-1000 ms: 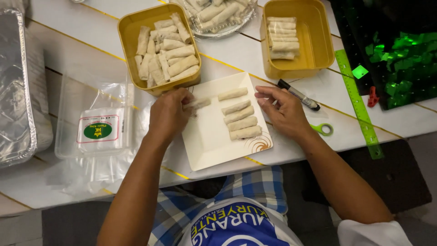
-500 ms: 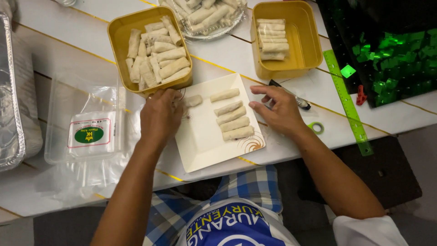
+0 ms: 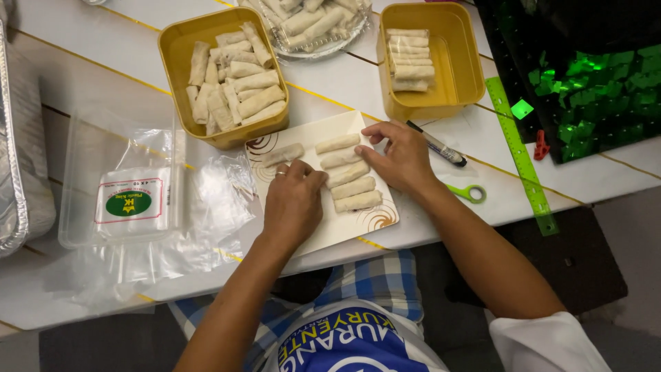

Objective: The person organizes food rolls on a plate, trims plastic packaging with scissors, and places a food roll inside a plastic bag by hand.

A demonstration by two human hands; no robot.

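A white rectangular plate (image 3: 348, 229) lies at the table's near edge with several pale uncooked spring rolls (image 3: 351, 187) lined up on it. One more roll (image 3: 282, 154) lies apart at the plate's far left corner. My left hand (image 3: 292, 203) rests on the plate, fingertips against the row of rolls. My right hand (image 3: 399, 157) sits at the plate's right edge with fingertips touching the upper rolls. Neither hand has lifted a roll.
A yellow tub (image 3: 180, 43) full of rolls stands behind the plate, a second yellow tub (image 3: 468, 69) with a few rolls at the right, a clear dish (image 3: 313, 52) of rolls between them. Plastic wrapper packaging (image 3: 131, 207), a foil tray (image 3: 17, 138), a marker (image 3: 441, 145), green ruler (image 3: 520, 155).
My left hand has moved right from the plate's left edge onto the plate, up against the row of rolls. The single roll it was at now lies free.
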